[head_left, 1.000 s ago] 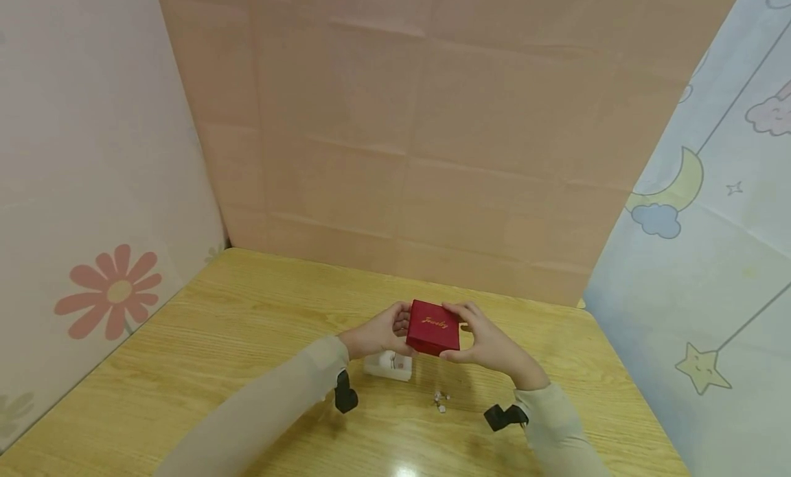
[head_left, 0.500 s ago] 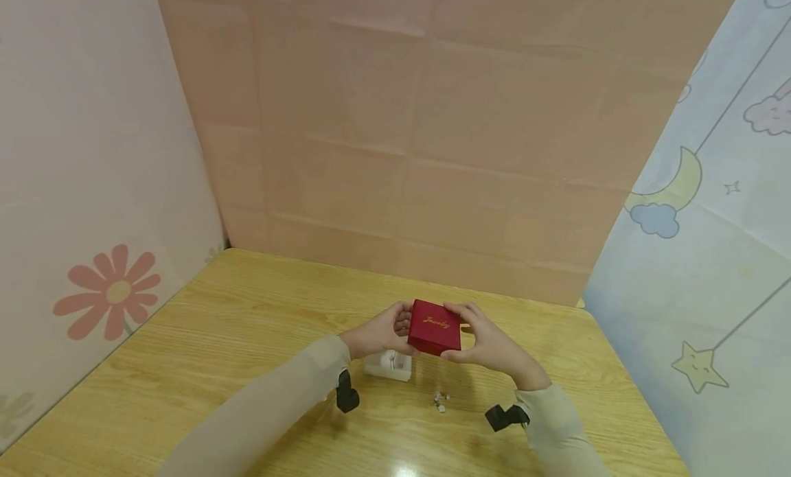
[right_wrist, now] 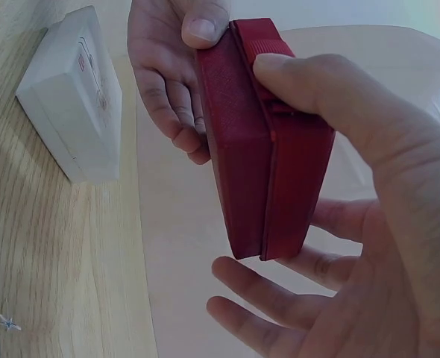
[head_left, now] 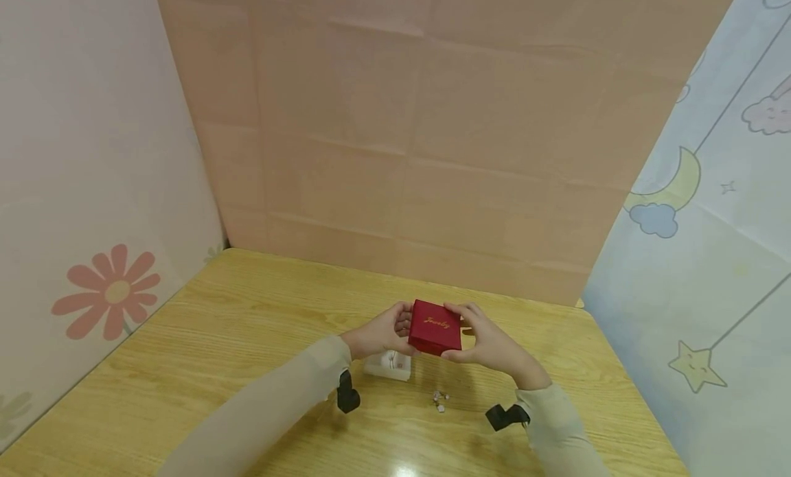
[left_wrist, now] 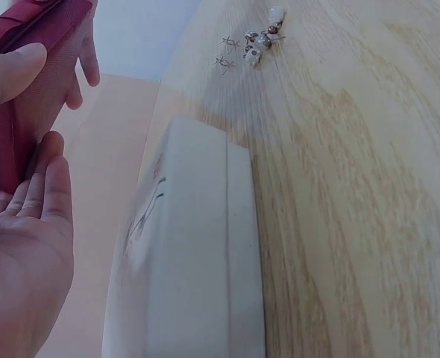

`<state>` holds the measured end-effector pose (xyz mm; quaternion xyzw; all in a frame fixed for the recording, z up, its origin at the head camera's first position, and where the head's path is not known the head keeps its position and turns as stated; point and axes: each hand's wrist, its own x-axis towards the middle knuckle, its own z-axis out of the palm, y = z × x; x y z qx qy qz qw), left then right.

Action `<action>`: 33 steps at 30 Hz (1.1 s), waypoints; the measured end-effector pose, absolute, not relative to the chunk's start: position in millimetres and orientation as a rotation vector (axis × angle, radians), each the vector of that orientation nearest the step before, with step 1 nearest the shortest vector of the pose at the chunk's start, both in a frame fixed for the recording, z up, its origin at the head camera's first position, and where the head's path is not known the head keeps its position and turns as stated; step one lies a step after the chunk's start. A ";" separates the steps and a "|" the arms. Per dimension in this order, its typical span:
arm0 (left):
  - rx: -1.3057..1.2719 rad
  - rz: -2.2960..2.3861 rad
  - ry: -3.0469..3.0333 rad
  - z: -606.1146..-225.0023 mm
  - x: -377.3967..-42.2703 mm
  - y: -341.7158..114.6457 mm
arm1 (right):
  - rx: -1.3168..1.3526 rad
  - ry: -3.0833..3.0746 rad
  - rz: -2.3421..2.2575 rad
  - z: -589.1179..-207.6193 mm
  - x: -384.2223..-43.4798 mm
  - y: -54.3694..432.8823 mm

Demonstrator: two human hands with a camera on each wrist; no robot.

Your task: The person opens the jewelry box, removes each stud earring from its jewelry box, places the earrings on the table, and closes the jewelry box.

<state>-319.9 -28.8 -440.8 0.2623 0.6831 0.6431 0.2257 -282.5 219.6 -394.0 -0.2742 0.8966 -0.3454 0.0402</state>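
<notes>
A red jewelry box, lid on and gold lettering on top, is held up above the table between both hands. My left hand grips its left side, thumb in front and fingers beneath, as the left wrist view shows. My right hand pinches the right side; in the right wrist view its thumb presses a ribbon bow on the box's side. Below and left stands a white box with a small printed drawing on top. Several small pieces of jewelry, some star-shaped, lie on the table in front.
The wooden table runs back to a plain tan cloth wall. A flower-printed sheet stands on the left and a moon-and-star sheet on the right. Black wrist cameras are strapped near both sleeves.
Almost nothing differs. The red jewelry box and both hands have shifted very slightly to the right, with the grip unchanged.
</notes>
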 end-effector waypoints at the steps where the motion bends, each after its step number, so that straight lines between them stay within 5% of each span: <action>1: 0.724 1.775 1.883 -440.8 -320.0 -28.7 | -0.840 2.741 -1.063 -394.0 -282.6 219.8; 33: 0.727 1.748 1.825 -442.0 -317.2 -28.6 | -0.771 2.587 -1.288 -401.0 -283.6 222.8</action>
